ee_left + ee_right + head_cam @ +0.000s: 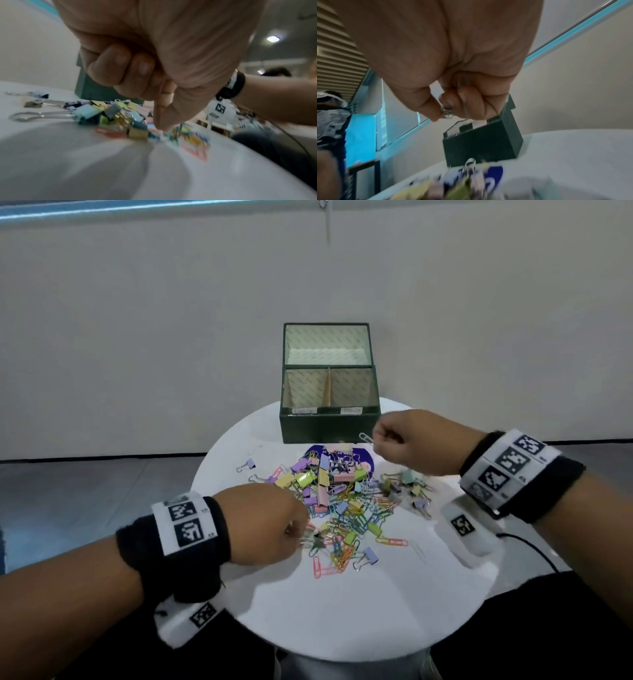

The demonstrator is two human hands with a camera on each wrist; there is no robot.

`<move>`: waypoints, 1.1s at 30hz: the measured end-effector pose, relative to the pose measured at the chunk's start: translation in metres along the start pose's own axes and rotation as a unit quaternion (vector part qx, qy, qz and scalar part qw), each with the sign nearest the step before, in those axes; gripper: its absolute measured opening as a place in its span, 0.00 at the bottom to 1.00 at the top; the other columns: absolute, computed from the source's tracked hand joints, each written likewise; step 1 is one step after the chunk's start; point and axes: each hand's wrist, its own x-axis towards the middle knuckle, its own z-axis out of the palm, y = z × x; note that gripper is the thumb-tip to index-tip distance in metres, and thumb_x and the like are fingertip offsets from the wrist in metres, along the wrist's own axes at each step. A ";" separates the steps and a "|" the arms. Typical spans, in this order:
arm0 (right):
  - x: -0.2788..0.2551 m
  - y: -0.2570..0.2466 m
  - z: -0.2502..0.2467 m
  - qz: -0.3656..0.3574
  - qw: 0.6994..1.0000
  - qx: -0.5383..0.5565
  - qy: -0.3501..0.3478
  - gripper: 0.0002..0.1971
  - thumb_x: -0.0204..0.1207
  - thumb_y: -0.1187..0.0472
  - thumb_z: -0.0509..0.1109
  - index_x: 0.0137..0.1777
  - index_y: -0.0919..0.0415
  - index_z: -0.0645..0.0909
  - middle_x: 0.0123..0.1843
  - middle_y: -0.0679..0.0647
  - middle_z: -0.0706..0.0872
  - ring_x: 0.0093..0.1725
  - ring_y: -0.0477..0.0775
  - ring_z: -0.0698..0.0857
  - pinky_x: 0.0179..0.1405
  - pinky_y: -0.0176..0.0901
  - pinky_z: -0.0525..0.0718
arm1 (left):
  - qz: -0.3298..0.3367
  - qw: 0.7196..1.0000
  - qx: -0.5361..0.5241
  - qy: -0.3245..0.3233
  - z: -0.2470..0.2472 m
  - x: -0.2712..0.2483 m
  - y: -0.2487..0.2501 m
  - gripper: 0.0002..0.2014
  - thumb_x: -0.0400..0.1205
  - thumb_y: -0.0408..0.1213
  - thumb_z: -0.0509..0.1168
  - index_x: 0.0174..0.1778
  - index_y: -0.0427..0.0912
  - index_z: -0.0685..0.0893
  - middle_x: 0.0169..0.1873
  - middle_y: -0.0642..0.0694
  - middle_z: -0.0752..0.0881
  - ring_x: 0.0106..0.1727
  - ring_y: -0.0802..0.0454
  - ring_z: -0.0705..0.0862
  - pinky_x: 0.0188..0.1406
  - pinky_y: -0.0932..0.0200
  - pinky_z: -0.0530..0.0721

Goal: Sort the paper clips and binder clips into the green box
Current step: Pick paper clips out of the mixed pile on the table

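Holding one paper clip near the green box, other hand down in the pile

Right hand (407, 440) is raised just in front of the green box (330, 422), by its right front corner. Thumb and forefinger pinch a silver paper clip (365, 437); in the right wrist view only a small bit of the clip (447, 112) sticks out between the fingers (471, 106), rest hidden.

Left hand (263, 522) is low on the near-left edge of the clip pile (342, 501), which lies on the white desk (342, 611) in front of the box. Fingers curled, forefinger tip (163, 121) down among the clips. Can't tell whether it actually grips one: contact point is blurred in the left wrist view and covered by the hand from the head.

Box: two front compartments split by a divider, one rear compartment. Front labels unreadable. Compartment floors hidden behind the front wall.

Purple sheet (363, 457) under the pile, mostly covered. Pile mixes pastel binder clips and coloured paper clips.
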 end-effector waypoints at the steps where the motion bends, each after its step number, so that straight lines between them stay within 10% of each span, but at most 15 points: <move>1: 0.013 -0.001 -0.008 0.014 1.000 0.005 0.022 0.09 0.84 0.58 0.66 0.41 0.54 0.79 0.38 0.50 0.84 0.36 0.50 0.79 0.34 0.38 0.74 | -0.013 0.999 -0.038 -0.013 -0.011 0.004 -0.006 0.04 0.77 0.46 0.64 0.42 0.54 0.84 0.33 0.62 0.83 0.34 0.63 0.79 0.39 0.61 0.80; 8: 0.101 -0.004 -0.032 0.098 0.989 -0.009 0.107 0.10 0.84 0.60 0.66 0.52 0.67 0.85 0.49 0.60 0.87 0.42 0.52 0.81 0.33 0.35 0.74 | -0.061 0.979 -0.174 0.085 -0.089 0.061 -0.037 0.05 0.81 0.44 0.69 0.40 0.51 0.86 0.32 0.58 0.86 0.34 0.63 0.80 0.40 0.61 0.79; 14: 0.117 0.007 -0.039 0.073 0.989 0.044 0.122 0.15 0.80 0.66 0.69 0.65 0.58 0.85 0.64 0.52 0.88 0.61 0.52 0.86 0.64 0.40 0.80 | -0.102 0.962 -0.212 0.139 -0.119 0.113 -0.047 0.06 0.80 0.43 0.71 0.41 0.44 0.86 0.32 0.54 0.82 0.34 0.55 0.78 0.42 0.57 0.78; 19: 0.093 0.028 -0.040 0.067 0.976 0.119 0.168 0.13 0.78 0.71 0.68 0.55 0.55 0.86 0.53 0.48 0.88 0.52 0.48 0.85 0.55 0.37 0.79 | -0.126 0.961 -0.181 0.168 -0.125 0.141 -0.046 0.07 0.82 0.42 0.68 0.49 0.44 0.87 0.36 0.56 0.81 0.33 0.60 0.76 0.33 0.62 0.74; 26: 0.025 0.034 -0.020 0.057 0.998 0.032 -0.006 0.16 0.76 0.72 0.64 0.45 0.49 0.83 0.47 0.41 0.85 0.45 0.42 0.82 0.42 0.33 0.75 | -0.118 0.945 -0.281 0.119 -0.111 0.167 -0.034 0.33 0.81 0.25 0.62 0.83 0.48 0.65 0.67 0.43 0.81 0.50 0.46 0.88 0.52 0.49 0.89; 33: -0.032 0.013 0.017 0.015 0.986 -0.107 -0.129 0.06 0.73 0.60 0.66 0.45 0.53 0.85 0.43 0.46 0.89 0.44 0.50 0.85 0.47 0.45 0.85 | -0.061 0.962 -0.172 0.204 -0.091 0.106 -0.034 0.18 0.82 0.35 0.66 0.67 0.54 0.82 0.56 0.57 0.86 0.52 0.55 0.86 0.55 0.56 0.85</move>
